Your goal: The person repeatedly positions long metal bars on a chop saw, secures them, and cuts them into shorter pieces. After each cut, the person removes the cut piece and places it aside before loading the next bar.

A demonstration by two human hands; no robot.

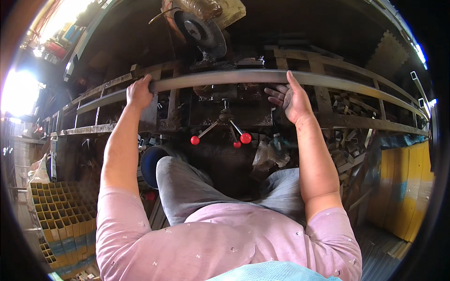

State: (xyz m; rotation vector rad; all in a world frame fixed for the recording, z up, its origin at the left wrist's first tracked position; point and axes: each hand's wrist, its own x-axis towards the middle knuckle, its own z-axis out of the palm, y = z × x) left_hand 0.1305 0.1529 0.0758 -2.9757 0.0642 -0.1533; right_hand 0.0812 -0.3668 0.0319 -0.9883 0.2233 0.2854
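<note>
Metal workshop, dark cutting disc (212, 39) at the far edge of the long rack (347, 122), red-knobbed levers (245, 138) at its near edge, stacked square tubes (68, 206) near its left corner, piled offcuts (344, 105)

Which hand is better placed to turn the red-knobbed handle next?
Probably the right hand: it is open and near the red-knobbed handle, whereas the left hand is closed around the metal bar.

Your left hand (139, 92) is wrapped around a long metal bar (220, 78); your right hand (296, 100) is at the bar, fingers spread, contact unclear. Black cutting disc (201, 35) beyond the bar, red-knobbed three-spoke handle (226, 115) nearer you. Yellow square tubes (63, 206) stacked lower left.
</note>
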